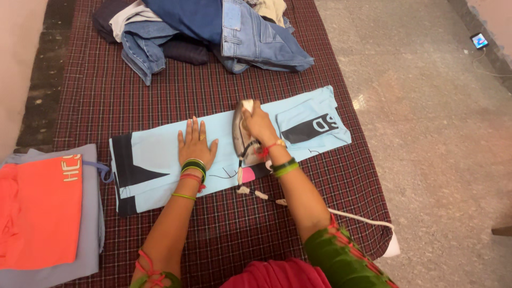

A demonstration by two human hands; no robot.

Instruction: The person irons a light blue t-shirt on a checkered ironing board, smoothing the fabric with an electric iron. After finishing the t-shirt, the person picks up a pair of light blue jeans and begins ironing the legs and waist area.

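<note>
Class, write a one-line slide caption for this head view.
Left hand flattens a light blue garment on a checked cloth while the right hand grips an iron.

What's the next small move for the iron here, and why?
Probably slide the iron, gripped by the right hand, rightward over the folded sleeve part of the light blue shirt. The left hand already lies flat on the cloth to its left, pinning it to the checked mat.

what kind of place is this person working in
Probably a room in a home, set up for ironing on the floor. A dark checked cloth is spread over a stone floor, the right hand grips an iron on a light blue garment, and jeans lie heaped behind.
</note>
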